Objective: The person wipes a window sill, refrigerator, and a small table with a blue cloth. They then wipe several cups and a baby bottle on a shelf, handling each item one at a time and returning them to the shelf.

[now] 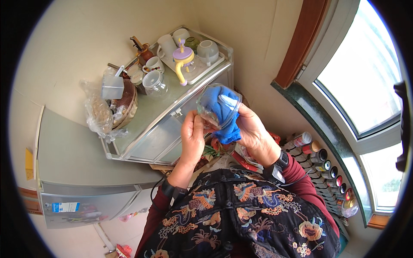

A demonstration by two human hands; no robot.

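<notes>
Between my hands, in front of the cabinet, is a clear glass container (205,96) with a blue cloth (217,103) pushed inside it. My left hand (193,133) grips the rim of the glass with thumb and fingers. On the other side, my right hand (253,130) holds the cloth and steadies the glass; some of its fingers are hidden behind. A loose end of the cloth hangs below the rim. Nearest beyond the glass, on the cabinet top, are a yellow and purple sippy cup (184,56) and a clear lidded jar (155,83).
A white tray (194,77) carries mugs (166,45) and a grey cup (207,51). A wicker basket (130,111) with plastic bags stands at the cabinet's left end. The fridge (93,154) adjoins it. Racked jars and cans (324,167) line the right wall under a window.
</notes>
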